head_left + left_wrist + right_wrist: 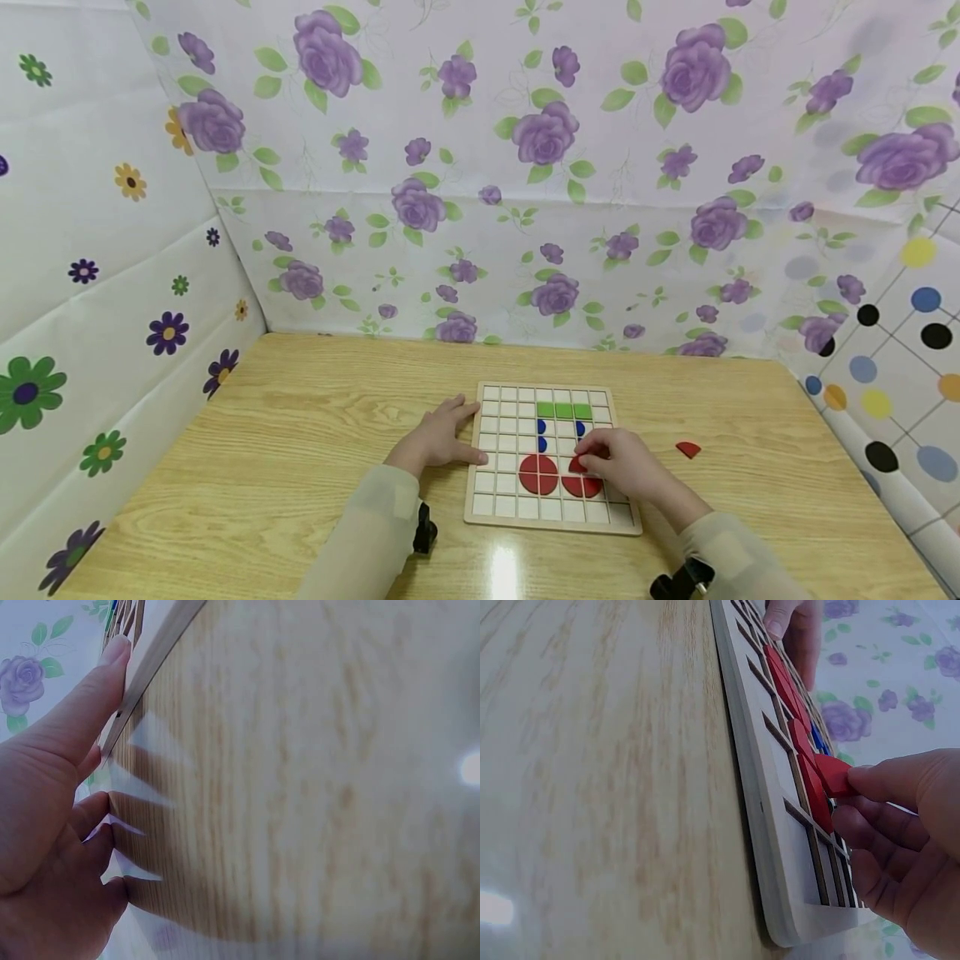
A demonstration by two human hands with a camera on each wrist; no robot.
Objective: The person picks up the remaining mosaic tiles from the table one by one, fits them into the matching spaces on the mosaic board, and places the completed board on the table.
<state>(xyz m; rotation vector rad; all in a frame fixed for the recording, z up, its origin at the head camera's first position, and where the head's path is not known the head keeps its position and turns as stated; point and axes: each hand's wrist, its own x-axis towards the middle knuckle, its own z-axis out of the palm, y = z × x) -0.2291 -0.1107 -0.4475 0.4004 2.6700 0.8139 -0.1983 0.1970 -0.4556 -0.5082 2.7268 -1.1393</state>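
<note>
A wooden grid board (pixel 551 521) lies flat on the table with coloured pieces in its cells. My right hand (pixel 626 462) pinches a red quarter-circle piece (pixel 831 774) between thumb and fingers, tilted just above the board's lower right part. Below it, two red quarter pieces (pixel 582 487) sit side by side in their cells. Left of these, red quarters form a full circle (pixel 538 475). My left hand (pixel 438 435) rests at the board's left edge, fingers spread, with the thumb (pixel 112 656) on the frame.
Three green squares (pixel 564 411) fill a row near the board's top, with blue half-circles (pixel 542 444) below; the right hand partly hides some. Another red quarter piece (pixel 687 450) lies on the table (pixel 315 433) right of the board. Flowered cloth (pixel 480 250) hangs behind the table.
</note>
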